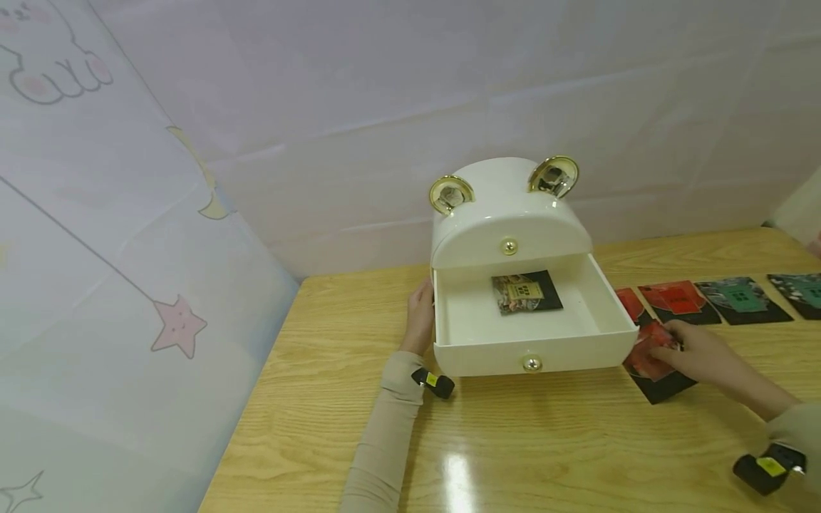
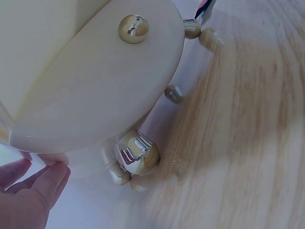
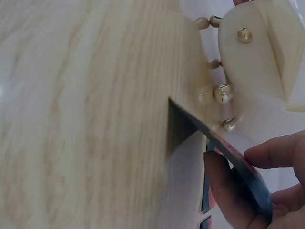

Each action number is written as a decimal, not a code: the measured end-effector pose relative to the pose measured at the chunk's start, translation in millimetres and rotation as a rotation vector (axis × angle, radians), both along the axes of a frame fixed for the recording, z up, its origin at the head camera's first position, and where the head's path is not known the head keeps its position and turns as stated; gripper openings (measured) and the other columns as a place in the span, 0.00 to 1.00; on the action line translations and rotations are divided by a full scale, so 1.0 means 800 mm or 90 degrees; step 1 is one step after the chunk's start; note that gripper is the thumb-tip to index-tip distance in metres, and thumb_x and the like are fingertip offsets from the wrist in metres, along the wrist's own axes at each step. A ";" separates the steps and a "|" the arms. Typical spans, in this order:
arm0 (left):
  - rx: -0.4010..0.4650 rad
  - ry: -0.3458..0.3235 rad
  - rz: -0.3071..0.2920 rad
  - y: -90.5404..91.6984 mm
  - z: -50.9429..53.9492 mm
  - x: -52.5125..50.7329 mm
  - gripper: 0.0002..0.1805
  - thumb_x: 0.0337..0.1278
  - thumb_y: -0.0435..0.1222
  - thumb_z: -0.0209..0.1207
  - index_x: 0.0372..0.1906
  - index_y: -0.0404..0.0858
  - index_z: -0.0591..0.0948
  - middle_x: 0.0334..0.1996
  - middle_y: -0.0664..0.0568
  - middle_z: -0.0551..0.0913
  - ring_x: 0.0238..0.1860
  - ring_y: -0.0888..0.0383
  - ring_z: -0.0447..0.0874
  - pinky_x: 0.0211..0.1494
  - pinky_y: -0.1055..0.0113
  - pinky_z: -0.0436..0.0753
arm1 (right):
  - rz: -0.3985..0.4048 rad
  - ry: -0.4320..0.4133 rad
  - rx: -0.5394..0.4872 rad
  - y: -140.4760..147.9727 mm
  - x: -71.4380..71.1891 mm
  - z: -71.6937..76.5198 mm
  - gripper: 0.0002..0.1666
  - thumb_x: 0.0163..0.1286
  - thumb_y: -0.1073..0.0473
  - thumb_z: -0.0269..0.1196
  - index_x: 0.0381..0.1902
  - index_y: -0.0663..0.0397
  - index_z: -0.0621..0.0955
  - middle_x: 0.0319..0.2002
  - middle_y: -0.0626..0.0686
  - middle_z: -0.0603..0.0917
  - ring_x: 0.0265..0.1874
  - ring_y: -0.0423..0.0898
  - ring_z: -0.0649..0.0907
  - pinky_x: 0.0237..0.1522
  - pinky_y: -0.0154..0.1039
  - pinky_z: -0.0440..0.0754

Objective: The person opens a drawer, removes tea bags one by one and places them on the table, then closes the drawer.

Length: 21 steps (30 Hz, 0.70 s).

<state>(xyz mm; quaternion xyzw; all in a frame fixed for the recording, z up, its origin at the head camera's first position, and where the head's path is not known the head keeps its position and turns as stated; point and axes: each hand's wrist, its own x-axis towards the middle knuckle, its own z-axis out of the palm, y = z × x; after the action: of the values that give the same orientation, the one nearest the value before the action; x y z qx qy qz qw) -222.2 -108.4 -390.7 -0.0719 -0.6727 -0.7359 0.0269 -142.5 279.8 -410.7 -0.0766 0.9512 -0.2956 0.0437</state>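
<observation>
A white rounded storage box (image 1: 507,192) with gold ears stands on the table, its middle drawer (image 1: 487,360) pulled out. Inside that drawer lies a black packet with a gold label (image 1: 524,292). My left hand (image 1: 420,318) is at the box's left side. In the left wrist view its fingertips (image 2: 58,174) touch the white shell near the rounded lower front (image 2: 109,81). My right hand (image 1: 695,353) pinches a red and black packet (image 1: 651,354) between thumb and fingers, just beside the drawer's right front corner. Seen from the right wrist, this packet (image 3: 233,155) is tilted edge-on above the table.
Along the table's right side lies a row of packets: a partly hidden red one (image 1: 631,305), another red one (image 1: 680,303) and green-labelled ones (image 1: 744,299). Gold ball feet (image 2: 138,152) carry the box. A pale cloth wall (image 1: 359,142) rises behind the wooden table (image 1: 308,420).
</observation>
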 end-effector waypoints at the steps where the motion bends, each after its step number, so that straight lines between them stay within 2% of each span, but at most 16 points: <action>1: -0.002 -0.001 0.002 0.000 0.001 0.001 0.21 0.71 0.39 0.36 0.56 0.30 0.72 0.46 0.42 0.76 0.42 0.58 0.75 0.45 0.63 0.78 | -0.002 0.000 0.009 0.001 -0.001 -0.001 0.24 0.66 0.54 0.56 0.40 0.77 0.70 0.22 0.51 0.71 0.21 0.45 0.67 0.18 0.36 0.63; 3: -0.004 -0.003 0.005 0.001 0.002 0.001 0.21 0.71 0.39 0.37 0.57 0.31 0.71 0.48 0.42 0.76 0.43 0.57 0.75 0.46 0.63 0.78 | -0.001 0.010 0.038 0.003 -0.002 -0.003 0.24 0.66 0.53 0.57 0.35 0.76 0.72 0.20 0.50 0.69 0.20 0.45 0.67 0.18 0.36 0.62; 7: -0.008 -0.002 0.016 0.001 0.003 0.000 0.21 0.71 0.39 0.37 0.58 0.31 0.71 0.50 0.41 0.76 0.47 0.55 0.74 0.49 0.61 0.76 | 0.003 0.034 0.091 0.005 -0.001 -0.005 0.23 0.65 0.49 0.57 0.22 0.65 0.73 0.15 0.48 0.66 0.16 0.43 0.66 0.17 0.34 0.60; 11: -0.001 -0.006 0.021 -0.001 -0.008 -0.007 0.21 0.71 0.41 0.38 0.59 0.33 0.71 0.51 0.43 0.76 0.49 0.55 0.74 0.51 0.60 0.75 | -0.007 0.015 0.120 0.008 0.001 -0.003 0.27 0.65 0.44 0.55 0.13 0.54 0.66 0.12 0.46 0.64 0.13 0.42 0.65 0.16 0.33 0.59; 15: 0.006 -0.016 0.029 -0.002 -0.023 -0.017 0.22 0.70 0.45 0.40 0.59 0.38 0.72 0.49 0.47 0.77 0.47 0.56 0.75 0.49 0.61 0.76 | -0.008 -0.006 0.141 0.009 0.001 -0.001 0.29 0.65 0.43 0.55 0.11 0.53 0.66 0.11 0.46 0.64 0.12 0.41 0.66 0.16 0.33 0.59; 21: 0.000 -0.014 0.032 0.001 -0.029 -0.020 0.23 0.69 0.48 0.39 0.59 0.41 0.72 0.49 0.49 0.77 0.47 0.55 0.76 0.48 0.60 0.77 | -0.008 -0.023 0.191 0.009 0.001 -0.003 0.26 0.64 0.47 0.56 0.13 0.55 0.66 0.12 0.48 0.65 0.12 0.42 0.66 0.17 0.34 0.60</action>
<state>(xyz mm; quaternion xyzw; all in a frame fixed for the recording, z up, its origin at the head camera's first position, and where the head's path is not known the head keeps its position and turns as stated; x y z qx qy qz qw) -238.3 -107.9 -414.1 -0.0470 -0.6745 -0.7358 0.0382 -141.6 287.3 -413.2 -0.0579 0.9842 -0.1518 0.0700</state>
